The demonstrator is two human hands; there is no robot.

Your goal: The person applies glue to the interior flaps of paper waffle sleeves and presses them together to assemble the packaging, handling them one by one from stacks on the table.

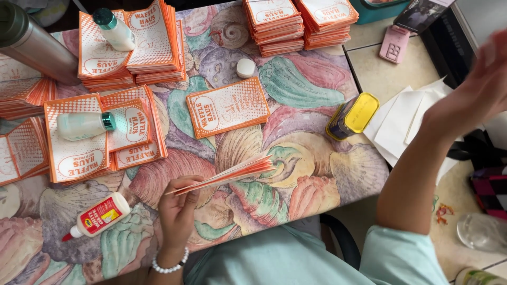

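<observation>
Tablecloth (317,174) first, a big spread of pastel shells and peppers covering the whole work surface, and it's crowded. Stacks of orange-and-white printed paper sleeves (153,47) sit along the far edge, with two more piles (298,21) up at the top middle and flatter heaps (95,137) over on the left. One lone sleeve (227,105) lies flat by itself near the centre. A steel flask (31,45) leans in at the top left corner. White paper sheets (406,119) lie off the cloth on the tiled counter to the right, and just beside them a yellow-lidded tin (353,116) lies on its side at the cloth's edge.

Now the hands. Left hand (178,208), bead bracelet at the wrist, fingers curled shut around a thin fanned bundle of sleeves (232,173), held edge-on above the cloth and pointing right. Right hand (475,89) is up high at the right edge, blurred, fingers loose and spread, holding nothing.

Smaller bits: a white glue bottle with red tip (97,215) lies just left of the gripping hand, two green-capped bottles (84,125) rest on the stacks, and a small white cap (245,67) sits alone near the far piles.
</observation>
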